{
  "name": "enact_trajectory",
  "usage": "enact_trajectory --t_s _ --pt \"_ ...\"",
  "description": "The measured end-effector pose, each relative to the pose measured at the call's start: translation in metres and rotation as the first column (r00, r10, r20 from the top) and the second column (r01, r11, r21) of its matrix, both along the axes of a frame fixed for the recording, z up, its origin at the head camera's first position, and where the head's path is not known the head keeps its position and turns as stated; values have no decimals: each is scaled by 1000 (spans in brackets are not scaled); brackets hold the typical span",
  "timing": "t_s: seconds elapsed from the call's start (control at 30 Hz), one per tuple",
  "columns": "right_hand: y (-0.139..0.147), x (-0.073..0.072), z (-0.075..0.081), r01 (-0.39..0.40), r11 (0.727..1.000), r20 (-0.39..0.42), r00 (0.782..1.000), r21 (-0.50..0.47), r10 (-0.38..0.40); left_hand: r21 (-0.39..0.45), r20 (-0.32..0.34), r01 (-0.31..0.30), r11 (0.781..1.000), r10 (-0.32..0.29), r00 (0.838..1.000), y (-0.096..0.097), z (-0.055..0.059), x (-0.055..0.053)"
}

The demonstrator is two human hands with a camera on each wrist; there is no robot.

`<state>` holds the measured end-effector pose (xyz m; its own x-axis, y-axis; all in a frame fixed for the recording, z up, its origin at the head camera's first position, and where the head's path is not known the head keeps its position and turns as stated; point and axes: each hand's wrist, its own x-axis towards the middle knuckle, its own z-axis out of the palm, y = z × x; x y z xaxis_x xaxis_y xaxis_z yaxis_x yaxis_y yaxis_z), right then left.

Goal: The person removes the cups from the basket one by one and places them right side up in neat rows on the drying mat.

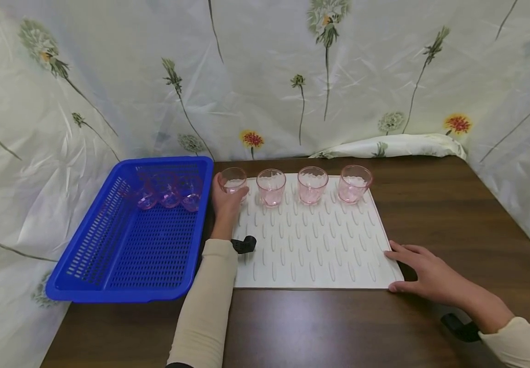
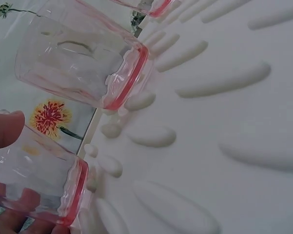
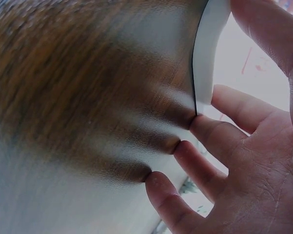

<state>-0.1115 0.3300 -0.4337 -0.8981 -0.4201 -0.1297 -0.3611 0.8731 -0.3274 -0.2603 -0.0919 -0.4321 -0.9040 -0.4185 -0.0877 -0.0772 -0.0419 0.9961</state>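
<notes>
My left hand (image 1: 227, 207) grips a clear pink-tinted glass (image 1: 233, 181) at the far left corner of a white drying mat (image 1: 306, 255) with raised oval ridges. In the left wrist view, the thumb lies on one side of this glass (image 2: 36, 178) and the fingers show through the other. Three more pink glasses stand upright in a row along the mat's back edge: a near one (image 1: 271, 190), a middle one (image 1: 313, 187) and a far-right one (image 1: 354, 185). My right hand (image 1: 437, 276) touches the mat's right edge with extended, spread fingers, some fingertips resting on the wood.
Left of the mat stands a blue plastic basket (image 1: 117, 295), with three pink glasses (image 1: 169, 198) at its back end. Everything rests on a dark brown wooden table (image 1: 320, 327). Behind it hangs a flower-printed cloth (image 1: 255, 76), bunched into a fold (image 1: 398, 145) at the back right edge.
</notes>
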Motion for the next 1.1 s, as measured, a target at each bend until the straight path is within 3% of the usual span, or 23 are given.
enact_trajectory --t_s 0.37,0.6,0.83,0.97,1.1 --pt "1 -1 -1 -5 1000 4 1000 3 5 -53 33 -1 999 3 999 -2 -7 0" --pt "1 -2 0 0 1000 16 1000 4 0 -70 25 5 998 -3 1000 -2 -8 0" --pt "0 -2 -1 9 1000 36 999 14 -10 -83 -23 2 997 -4 1000 -1 -5 4" --pt "0 -3 -2 10 1000 39 999 16 -11 -152 -25 -15 988 12 1000 -1 -4 8" --pt "0 -3 -1 6 1000 29 1000 11 -6 -250 22 -42 967 50 999 2 -2 13"
